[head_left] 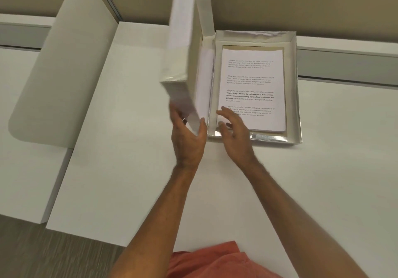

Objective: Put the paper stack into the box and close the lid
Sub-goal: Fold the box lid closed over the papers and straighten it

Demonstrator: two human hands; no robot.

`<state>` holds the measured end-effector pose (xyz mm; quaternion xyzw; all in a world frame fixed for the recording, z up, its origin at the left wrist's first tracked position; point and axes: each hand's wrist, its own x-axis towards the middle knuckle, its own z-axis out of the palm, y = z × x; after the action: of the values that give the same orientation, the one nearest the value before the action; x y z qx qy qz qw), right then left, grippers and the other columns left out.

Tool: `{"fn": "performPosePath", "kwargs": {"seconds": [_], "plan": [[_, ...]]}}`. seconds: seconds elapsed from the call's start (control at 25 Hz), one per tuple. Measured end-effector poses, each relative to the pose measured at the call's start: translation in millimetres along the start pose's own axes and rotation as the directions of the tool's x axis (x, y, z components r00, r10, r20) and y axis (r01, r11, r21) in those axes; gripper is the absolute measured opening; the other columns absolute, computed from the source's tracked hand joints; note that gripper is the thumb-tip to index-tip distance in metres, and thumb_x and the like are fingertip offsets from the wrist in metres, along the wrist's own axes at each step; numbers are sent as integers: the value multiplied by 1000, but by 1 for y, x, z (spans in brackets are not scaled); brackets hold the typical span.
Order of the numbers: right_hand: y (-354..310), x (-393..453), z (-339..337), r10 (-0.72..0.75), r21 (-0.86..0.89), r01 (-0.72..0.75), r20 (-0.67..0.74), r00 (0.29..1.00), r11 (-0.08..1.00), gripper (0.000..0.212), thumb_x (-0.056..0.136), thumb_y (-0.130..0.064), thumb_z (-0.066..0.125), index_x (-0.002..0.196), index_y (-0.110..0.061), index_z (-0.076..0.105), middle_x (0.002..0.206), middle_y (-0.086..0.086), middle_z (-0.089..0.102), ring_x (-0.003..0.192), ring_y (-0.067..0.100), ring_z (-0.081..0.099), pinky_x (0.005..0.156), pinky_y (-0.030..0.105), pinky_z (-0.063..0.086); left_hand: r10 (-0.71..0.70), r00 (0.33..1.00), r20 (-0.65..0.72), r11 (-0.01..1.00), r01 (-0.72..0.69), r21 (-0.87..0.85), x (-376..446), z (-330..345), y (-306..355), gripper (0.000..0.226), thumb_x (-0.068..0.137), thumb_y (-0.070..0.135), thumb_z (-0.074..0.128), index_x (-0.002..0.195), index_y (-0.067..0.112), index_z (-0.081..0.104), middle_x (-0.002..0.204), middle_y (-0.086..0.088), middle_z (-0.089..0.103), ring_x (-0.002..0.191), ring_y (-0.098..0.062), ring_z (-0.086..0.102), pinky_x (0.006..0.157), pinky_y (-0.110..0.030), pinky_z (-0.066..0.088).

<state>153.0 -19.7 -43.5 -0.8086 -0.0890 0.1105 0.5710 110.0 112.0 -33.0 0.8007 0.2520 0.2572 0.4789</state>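
A shallow white box (298,88) with shiny silver inner walls sits on the white desk. Inside it lies a paper stack (252,90), printed text facing up. The box's white lid (185,47) stands nearly upright along the box's left side, hinged there and blurred. My left hand (187,135) grips the lid's near corner, thumb on the inner side. My right hand (233,133) hovers over the box's near left corner with fingers spread, holding nothing, just above the bottom edge of the paper.
A grey-white rounded partition panel (62,69) rises at the left of the desk (280,181). A beige wall runs behind. The desk's front-left edge (86,232) drops to wood-look flooring. An orange garment (215,260) shows at the bottom.
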Motion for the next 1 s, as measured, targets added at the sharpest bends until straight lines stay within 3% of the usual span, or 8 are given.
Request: {"fn": "performPosePath", "kwargs": {"seconds": [0.12, 0.2, 0.32, 0.4, 0.56, 0.72, 0.88, 1.0], "plan": [[1, 10, -29, 173, 234, -129, -179, 969, 964, 26, 106, -16, 56, 128, -26, 67, 133, -6, 69, 120, 11, 68, 102, 36, 57, 183, 970, 163, 955, -214, 204, -4, 14, 10, 81, 85, 18, 76, 155, 23, 37, 144, 3, 60, 124, -19, 59, 101, -28, 51], [8, 14, -57, 291, 448, -156, -249, 924, 881, 21, 109, -13, 51, 124, -20, 63, 117, -2, 68, 102, 13, 71, 95, 36, 57, 287, 925, 249, 906, -346, 243, -4, 24, 13, 77, 82, 12, 75, 153, 17, 46, 148, 3, 58, 129, -21, 57, 106, -31, 49], [17, 10, -103, 559, 794, -133, -287, 778, 592, 21, 108, -17, 51, 116, -17, 70, 103, 3, 72, 90, 21, 71, 80, 36, 62, 385, 839, 384, 808, -508, 299, -9, 39, 12, 70, 80, 10, 72, 148, 16, 55, 151, 4, 57, 134, -26, 56, 109, -41, 47], [26, 3, -127, 654, 873, -102, -275, 705, 477, 23, 106, -25, 57, 113, -16, 76, 105, 1, 79, 95, 24, 76, 71, 34, 64, 405, 779, 479, 727, -592, 348, -15, 48, 11, 69, 81, 10, 72, 147, 21, 55, 155, 6, 54, 137, -28, 53, 107, -44, 45], [43, -10, -147, 650, 848, -150, -263, 713, 508, 40, 106, -35, 59, 136, -11, 68, 118, 1, 75, 99, 23, 78, 78, 35, 64, 427, 686, 588, 589, -705, 395, -10, 57, 8, 66, 85, 17, 67, 148, 28, 49, 158, 9, 48, 140, -27, 47, 107, -45, 37], [46, -10, -154, 615, 810, -180, -258, 745, 558, 46, 100, -30, 69, 142, -11, 65, 121, -2, 78, 109, 21, 77, 88, 38, 63, 441, 601, 667, 517, -777, 358, -11, 62, 7, 67, 88, 18, 66, 151, 31, 45, 161, 10, 43, 145, -26, 43, 111, -47, 31], [50, -8, -158, 593, 696, -249, -306, 745, 673, 43, 104, -26, 63, 146, -18, 62, 154, 7, 60, 124, 24, 62, 88, 34, 58, 455, 553, 698, 478, -813, 333, -22, 69, 7, 63, 95, 18, 63, 154, 29, 43, 163, 7, 40, 147, -26, 41, 113, -49, 30], [52, -9, -165, 582, 598, -317, -319, 748, 736, 42, 104, -27, 61, 146, -21, 61, 153, 7, 59, 132, 29, 61, 85, 31, 57, 448, 573, 686, 449, -808, 382, -29, 70, 6, 61, 98, 28, 62, 155, 28, 41, 165, 4, 37, 150, -26, 39, 117, -53, 25]]}}
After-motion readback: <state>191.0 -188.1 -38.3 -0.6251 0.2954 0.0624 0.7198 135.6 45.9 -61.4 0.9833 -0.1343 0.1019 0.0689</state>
